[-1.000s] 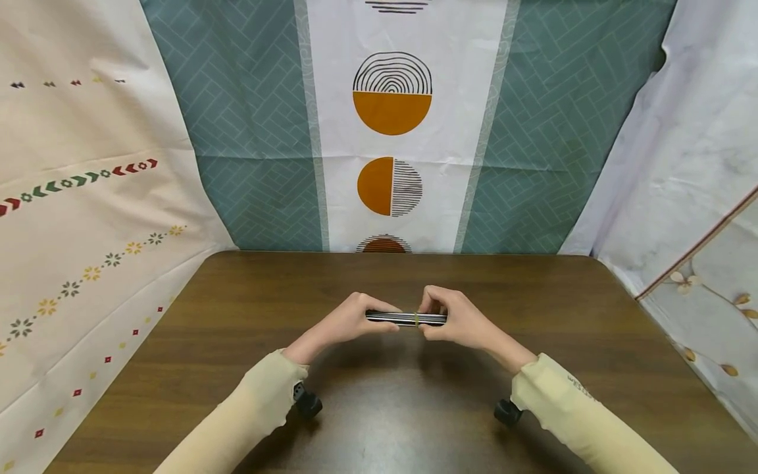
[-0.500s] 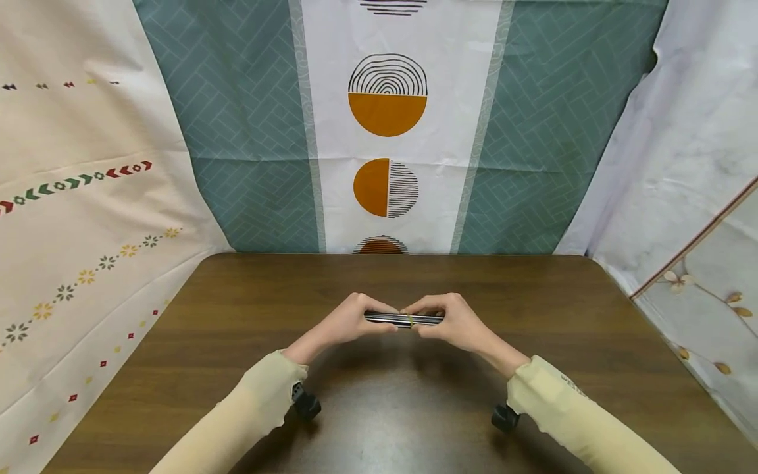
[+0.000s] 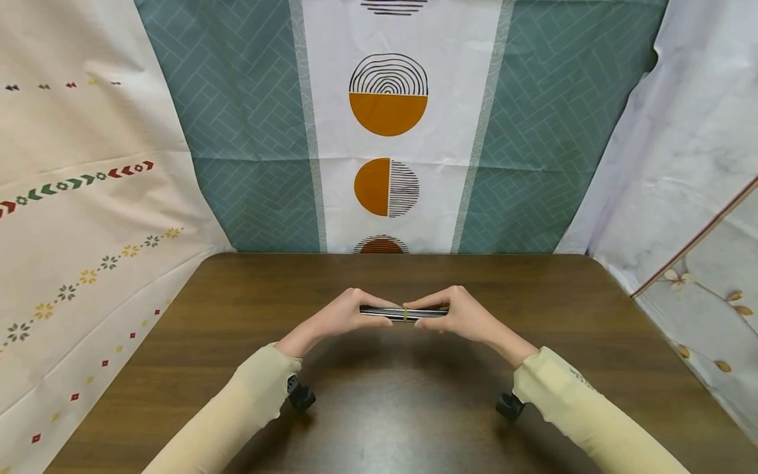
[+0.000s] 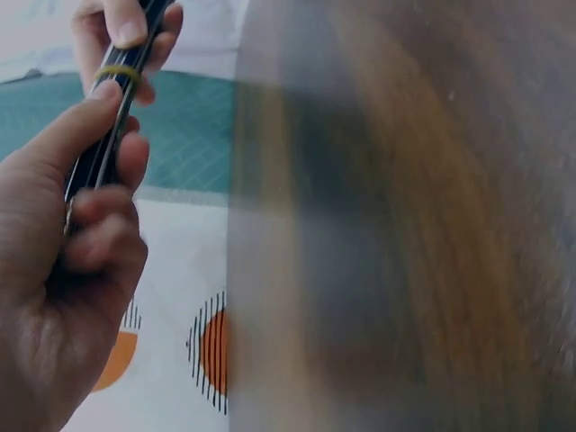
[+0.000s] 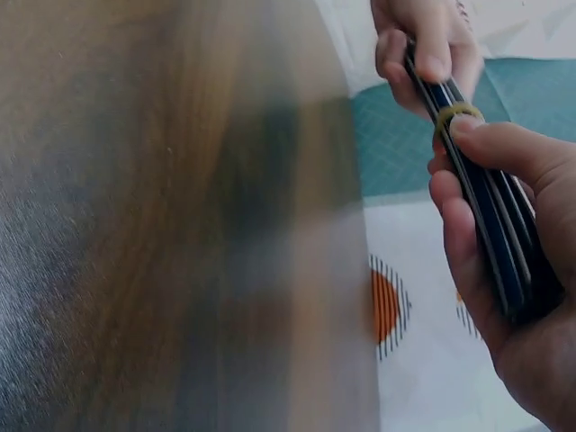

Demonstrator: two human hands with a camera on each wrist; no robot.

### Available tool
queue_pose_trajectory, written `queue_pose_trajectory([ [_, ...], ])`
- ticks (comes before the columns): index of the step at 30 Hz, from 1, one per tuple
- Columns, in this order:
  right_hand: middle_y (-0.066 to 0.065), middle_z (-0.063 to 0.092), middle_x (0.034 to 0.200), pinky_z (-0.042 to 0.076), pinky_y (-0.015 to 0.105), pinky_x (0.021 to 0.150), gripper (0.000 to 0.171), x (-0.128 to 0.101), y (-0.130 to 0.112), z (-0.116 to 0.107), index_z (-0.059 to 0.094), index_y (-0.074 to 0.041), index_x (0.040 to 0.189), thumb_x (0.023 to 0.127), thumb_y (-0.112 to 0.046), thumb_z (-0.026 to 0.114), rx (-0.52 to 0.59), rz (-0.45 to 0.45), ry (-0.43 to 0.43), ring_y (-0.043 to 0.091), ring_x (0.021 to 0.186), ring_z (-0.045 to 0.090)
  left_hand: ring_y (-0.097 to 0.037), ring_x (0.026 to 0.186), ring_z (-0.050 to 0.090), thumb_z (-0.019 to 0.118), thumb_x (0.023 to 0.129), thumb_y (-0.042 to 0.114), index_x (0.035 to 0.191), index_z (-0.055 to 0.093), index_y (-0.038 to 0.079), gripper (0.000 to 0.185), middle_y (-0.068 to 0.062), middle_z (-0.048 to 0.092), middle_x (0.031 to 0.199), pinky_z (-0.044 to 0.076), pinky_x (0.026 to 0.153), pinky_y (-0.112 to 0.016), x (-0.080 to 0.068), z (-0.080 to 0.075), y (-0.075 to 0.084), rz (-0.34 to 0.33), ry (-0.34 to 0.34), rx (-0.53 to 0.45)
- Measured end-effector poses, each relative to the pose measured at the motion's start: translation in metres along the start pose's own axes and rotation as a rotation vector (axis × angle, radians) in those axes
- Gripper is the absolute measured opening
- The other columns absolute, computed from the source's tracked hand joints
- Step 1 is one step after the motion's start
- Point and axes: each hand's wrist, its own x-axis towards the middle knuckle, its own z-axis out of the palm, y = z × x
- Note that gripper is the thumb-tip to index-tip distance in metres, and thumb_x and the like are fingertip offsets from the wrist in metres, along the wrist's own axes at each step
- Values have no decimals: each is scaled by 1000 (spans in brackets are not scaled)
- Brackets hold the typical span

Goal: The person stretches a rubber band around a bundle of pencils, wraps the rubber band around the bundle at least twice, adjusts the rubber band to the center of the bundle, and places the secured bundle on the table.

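A slim bundle of dark pens (image 3: 403, 313) with a yellow rubber band (image 3: 405, 314) round its middle is held level above the brown table (image 3: 237, 316). My left hand (image 3: 349, 316) grips its left end and my right hand (image 3: 456, 316) grips its right end. In the left wrist view the left hand (image 4: 81, 234) curls round the dark bundle (image 4: 99, 162), thumb close to the yellow band (image 4: 117, 72). In the right wrist view the right hand (image 5: 495, 234) holds the bundle (image 5: 490, 225), thumb tip against the band (image 5: 454, 112).
Patterned cloth hangs behind the table (image 3: 391, 131) and along both sides. Cream sleeves (image 3: 249, 395) cover both forearms, with a black wrist camera (image 3: 299, 397) under each.
Both hands have lifted the bundle slightly and the right hand's fingers have shifted from curled over the band to a flatter grip along the right end.
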Motion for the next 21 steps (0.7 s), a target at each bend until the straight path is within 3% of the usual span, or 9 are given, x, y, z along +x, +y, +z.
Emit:
queue_pose_trajectory([
  [3,2,76,107,57,40,63,37,-3,3,-8,73,-26,119,83,-33,80,59,49,2,28,70,67,-23,83,69,72,91,27,128,67,27,38,3,75,112,51,71,-23,-2,-4,-3,-14,-23,-28],
  [7,8,77,101,58,48,71,38,-7,12,-19,73,-19,120,84,-31,79,109,54,15,37,80,71,-18,72,63,70,92,24,130,66,31,38,-2,75,106,49,66,-24,-5,-10,-9,-65,-18,-53],
  [10,15,76,100,58,47,74,39,-11,21,-25,72,-16,122,86,-30,78,131,54,29,39,80,71,-22,69,58,70,92,25,128,67,31,37,-12,74,97,50,65,-26,-7,-16,-13,-107,5,-83],
  [14,23,73,106,58,42,79,42,-17,31,-31,69,-10,125,87,-25,77,180,74,62,42,87,72,-36,85,66,71,91,27,126,70,25,34,-20,74,97,55,80,-39,-10,-22,-21,-153,55,-155],
  [17,23,74,107,58,37,82,45,-21,37,-33,68,-8,126,86,-24,77,186,85,90,41,92,72,-36,94,69,72,91,29,125,70,22,34,-17,76,104,54,87,-42,-10,-25,-27,-174,83,-189],
  [21,16,75,107,57,33,82,45,-21,40,-33,69,-10,126,85,-27,78,165,90,111,40,94,72,-29,96,70,72,90,29,123,71,22,34,-7,76,109,52,89,-36,-8,-26,-32,-191,99,-196],
])
